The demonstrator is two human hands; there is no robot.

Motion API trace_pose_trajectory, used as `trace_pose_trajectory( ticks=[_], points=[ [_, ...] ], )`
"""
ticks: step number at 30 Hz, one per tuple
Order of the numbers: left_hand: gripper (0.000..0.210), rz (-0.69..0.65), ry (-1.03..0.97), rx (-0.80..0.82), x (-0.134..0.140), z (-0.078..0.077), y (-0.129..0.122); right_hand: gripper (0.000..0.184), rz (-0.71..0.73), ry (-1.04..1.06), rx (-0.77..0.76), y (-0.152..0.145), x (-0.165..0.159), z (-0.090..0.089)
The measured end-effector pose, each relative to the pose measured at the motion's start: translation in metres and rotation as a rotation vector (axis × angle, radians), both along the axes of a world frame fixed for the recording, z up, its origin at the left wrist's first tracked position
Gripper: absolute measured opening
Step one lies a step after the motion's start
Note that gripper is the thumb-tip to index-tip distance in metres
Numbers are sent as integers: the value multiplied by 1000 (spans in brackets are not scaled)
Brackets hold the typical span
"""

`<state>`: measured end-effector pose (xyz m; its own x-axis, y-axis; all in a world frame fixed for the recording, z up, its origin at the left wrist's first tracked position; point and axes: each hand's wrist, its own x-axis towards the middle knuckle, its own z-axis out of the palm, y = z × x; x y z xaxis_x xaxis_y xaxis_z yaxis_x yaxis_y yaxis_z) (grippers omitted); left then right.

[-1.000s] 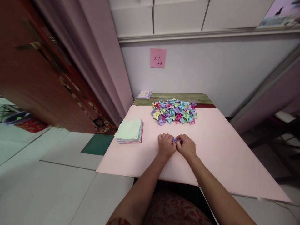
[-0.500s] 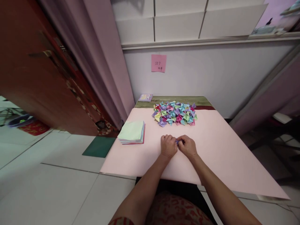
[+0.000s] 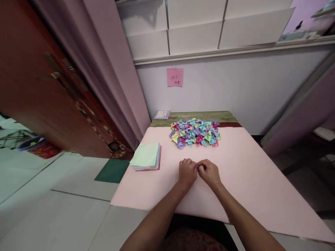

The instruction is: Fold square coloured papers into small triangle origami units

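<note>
1. Blue-violet paper piece (image 3: pixel 197 166): only a narrow sliver shows between the person's two hands, near the front middle of the bench (image 3: pixel 251 188). It looks small and dark-toned; fingers cover most of it, so its folds and full outline cannot be told.
2. Left hand (image 3: pixel 187 171): its grip is closed on the left end of the piece, fingers curled and knuckles facing away from the body.
3. Right hand (image 3: pixel 209 170): its grip pinches the other end between thumb and forefinger, close beside the left hand.
4. Pale pink cover (image 3: pixel 243 167): it spreads beneath both hands and over most of the bench.
5. Folded paper shapes (image 3: pixel 195 133): beyond the hands, well apart from them, these pointed pieces lie heaped in purple, turquoise, green, yellow, pink and red.
6. Square paper stack (image 3: pixel 145 156): left of the hands, pale green on top, with blue, pink and red edges below.
7. Printed cards (image 3: pixel 162 114): a small pile at the bench's far left corner, on the green wood-patterned strip (image 3: pixel 199 114).
8. Pink note (image 3: pixel 175 77): stuck on the wall (image 3: pixel 222 87) behind, marked "357".
</note>
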<state>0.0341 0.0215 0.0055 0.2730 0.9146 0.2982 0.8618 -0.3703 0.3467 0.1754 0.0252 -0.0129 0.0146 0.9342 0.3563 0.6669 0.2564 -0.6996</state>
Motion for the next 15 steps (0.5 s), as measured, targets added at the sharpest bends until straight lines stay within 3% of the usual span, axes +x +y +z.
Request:
trace_pose_trajectory(
  ticks=[3, 6, 11, 15],
  points=[
    [8, 15, -1, -61, -2, 4, 6, 21, 6, 59, 8, -1, 0, 4],
    [11, 101, -52, -63, -10, 19, 24, 23, -57, 231, -21, -2, 3, 8],
    [15, 289, -65, 19, -30, 56, 83, 30, -96, 374, -83, -3, 8, 7],
    [17, 362, -69, -56, -40, 65, 122, 34, -28, 365, -94, -3, 8, 7]
  ],
)
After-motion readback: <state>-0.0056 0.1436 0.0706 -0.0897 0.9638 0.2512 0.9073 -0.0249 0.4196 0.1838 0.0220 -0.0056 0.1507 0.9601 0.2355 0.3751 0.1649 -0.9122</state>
